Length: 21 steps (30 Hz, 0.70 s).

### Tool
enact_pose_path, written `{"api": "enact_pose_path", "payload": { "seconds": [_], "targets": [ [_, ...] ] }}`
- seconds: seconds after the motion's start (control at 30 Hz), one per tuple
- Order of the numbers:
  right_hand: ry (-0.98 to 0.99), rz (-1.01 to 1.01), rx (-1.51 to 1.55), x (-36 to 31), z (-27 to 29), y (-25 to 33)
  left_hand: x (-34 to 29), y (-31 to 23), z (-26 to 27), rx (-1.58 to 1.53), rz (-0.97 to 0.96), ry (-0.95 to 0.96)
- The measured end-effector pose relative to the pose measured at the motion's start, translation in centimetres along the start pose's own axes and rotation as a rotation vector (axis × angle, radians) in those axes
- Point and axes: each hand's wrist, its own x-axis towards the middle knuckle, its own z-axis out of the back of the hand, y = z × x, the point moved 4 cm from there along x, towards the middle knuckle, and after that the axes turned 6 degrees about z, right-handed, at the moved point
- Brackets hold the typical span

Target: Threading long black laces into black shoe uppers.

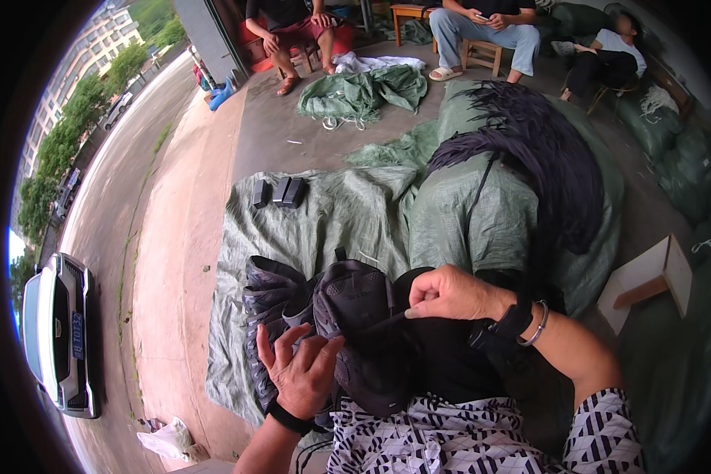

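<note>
A dark padded bag (354, 296) with a mesh-like panel rests upright against my lap. My left hand (299, 367) grips its near left side, with the outer fingers raised and spread and the thumb hidden. On the bag's right, my right hand (454, 294) pinches a thin black strap (389, 322) between thumb and fingertips. The strap slants from that pinch down toward the bag's front. Beside my left hand lies a stack of similar dark bags (272, 286), partly hidden by the hand and the bag.
Black rectangular blocks (290, 192) lie on the green woven sheet (332, 209) ahead. A big green sack (470, 209) carries a heap of black straps (541, 150). An open wooden box (648, 284) stands right. Several people sit at the back; a white car (59, 336) is left.
</note>
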Motion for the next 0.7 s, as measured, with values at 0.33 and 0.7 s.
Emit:
{"api": "enact_pose_path", "payload": {
  "seconds": [0.33,0.7],
  "targets": [
    [-0.194,-0.236,0.26,-6.4,8.0,-4.9,-0.6,0.1,-2.6,-0.355,0.165,0.006],
    [-0.274,0.185,-0.124,-3.3,-1.0,2.1,-3.8,2.2,-4.2,-0.839,0.69,0.205]
  ]
}}
